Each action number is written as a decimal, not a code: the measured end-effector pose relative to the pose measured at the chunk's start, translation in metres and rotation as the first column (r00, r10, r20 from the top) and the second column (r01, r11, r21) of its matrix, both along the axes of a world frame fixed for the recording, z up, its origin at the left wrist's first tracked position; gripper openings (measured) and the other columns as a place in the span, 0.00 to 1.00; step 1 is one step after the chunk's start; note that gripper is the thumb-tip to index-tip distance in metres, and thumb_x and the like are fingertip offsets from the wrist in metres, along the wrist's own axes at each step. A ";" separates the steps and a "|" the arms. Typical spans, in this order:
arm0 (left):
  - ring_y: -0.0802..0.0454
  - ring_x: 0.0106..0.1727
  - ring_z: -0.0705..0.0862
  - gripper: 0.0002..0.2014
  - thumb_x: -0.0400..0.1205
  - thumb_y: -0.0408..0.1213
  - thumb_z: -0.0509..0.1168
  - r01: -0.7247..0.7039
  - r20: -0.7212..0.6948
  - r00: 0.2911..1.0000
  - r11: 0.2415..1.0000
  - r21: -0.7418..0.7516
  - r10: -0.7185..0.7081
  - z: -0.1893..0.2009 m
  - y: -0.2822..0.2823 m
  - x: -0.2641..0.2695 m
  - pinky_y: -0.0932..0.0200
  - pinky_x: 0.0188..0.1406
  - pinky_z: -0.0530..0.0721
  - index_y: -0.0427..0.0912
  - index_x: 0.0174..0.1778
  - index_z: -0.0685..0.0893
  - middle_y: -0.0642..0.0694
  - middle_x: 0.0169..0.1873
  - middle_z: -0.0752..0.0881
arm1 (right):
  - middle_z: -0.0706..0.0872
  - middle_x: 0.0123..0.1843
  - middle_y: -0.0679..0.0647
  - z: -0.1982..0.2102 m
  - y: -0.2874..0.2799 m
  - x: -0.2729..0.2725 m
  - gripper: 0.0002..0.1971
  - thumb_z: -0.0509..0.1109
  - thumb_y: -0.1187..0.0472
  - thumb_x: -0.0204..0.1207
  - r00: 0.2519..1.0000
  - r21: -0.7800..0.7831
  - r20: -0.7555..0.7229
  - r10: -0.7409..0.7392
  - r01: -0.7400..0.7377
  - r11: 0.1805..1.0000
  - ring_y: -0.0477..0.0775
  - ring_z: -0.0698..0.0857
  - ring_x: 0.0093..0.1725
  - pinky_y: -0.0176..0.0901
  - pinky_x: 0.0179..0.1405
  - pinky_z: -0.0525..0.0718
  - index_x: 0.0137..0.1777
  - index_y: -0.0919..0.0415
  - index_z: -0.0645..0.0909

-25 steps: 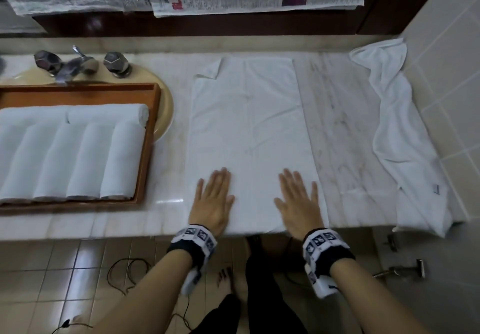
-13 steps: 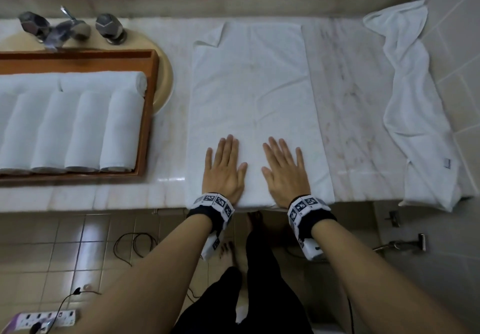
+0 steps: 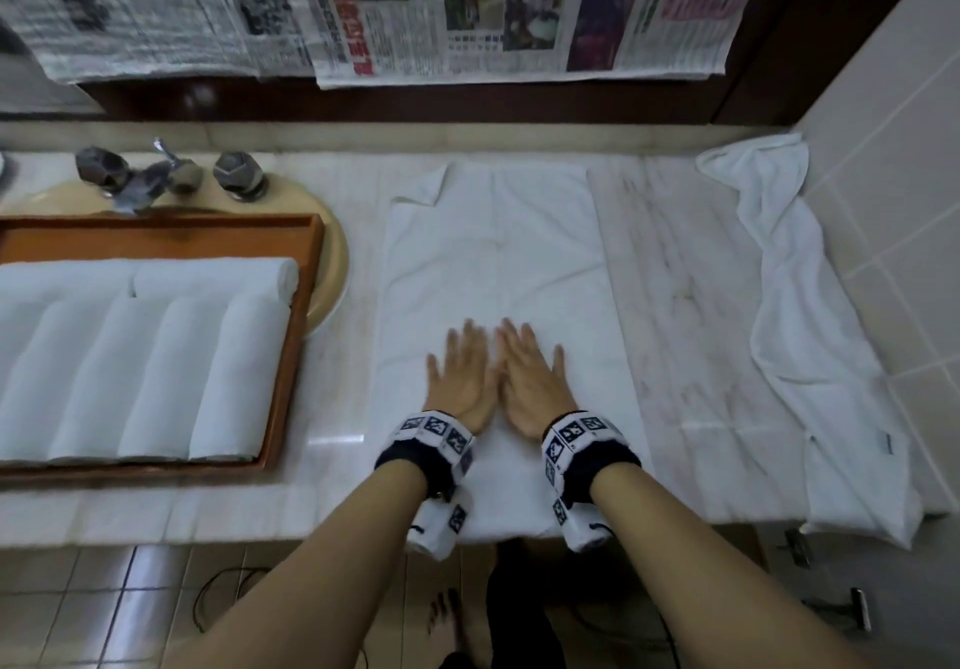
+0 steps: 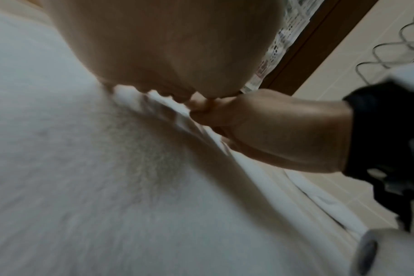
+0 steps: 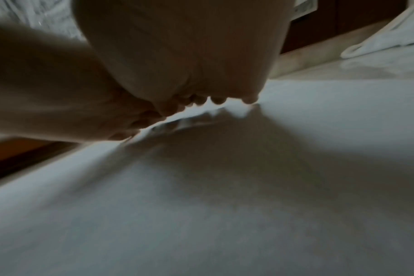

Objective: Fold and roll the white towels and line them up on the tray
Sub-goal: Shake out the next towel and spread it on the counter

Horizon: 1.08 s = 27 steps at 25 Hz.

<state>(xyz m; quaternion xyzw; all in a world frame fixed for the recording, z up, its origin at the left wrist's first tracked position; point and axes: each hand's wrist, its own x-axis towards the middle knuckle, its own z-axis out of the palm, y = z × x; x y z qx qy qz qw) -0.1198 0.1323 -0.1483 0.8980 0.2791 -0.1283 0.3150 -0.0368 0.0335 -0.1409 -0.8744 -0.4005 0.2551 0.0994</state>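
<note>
A folded white towel (image 3: 493, 273) is pressed flat on the marble worktop (image 3: 691, 304) by the left hand (image 3: 460, 382) and right hand (image 3: 530, 382), fingers straight and grasping nothing, seemingly to smooth it for rolling.

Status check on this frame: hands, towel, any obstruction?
Left hand and right hand flat, side by side on the folded towel. Rolled towels fill the tray. Crumpled towel apart, right.
</note>
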 end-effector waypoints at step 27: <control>0.58 0.81 0.29 0.29 0.88 0.55 0.39 -0.096 -0.043 0.993 0.975 0.201 0.107 -0.020 0.134 0.098 0.50 0.81 0.30 0.54 0.85 0.38 0.56 0.83 0.33 | 0.23 0.82 0.43 -0.020 0.035 0.191 0.31 0.42 0.48 0.88 0.999 -0.186 0.045 0.026 -0.017 0.982 0.45 0.28 0.82 0.57 0.81 0.29 0.84 0.50 0.30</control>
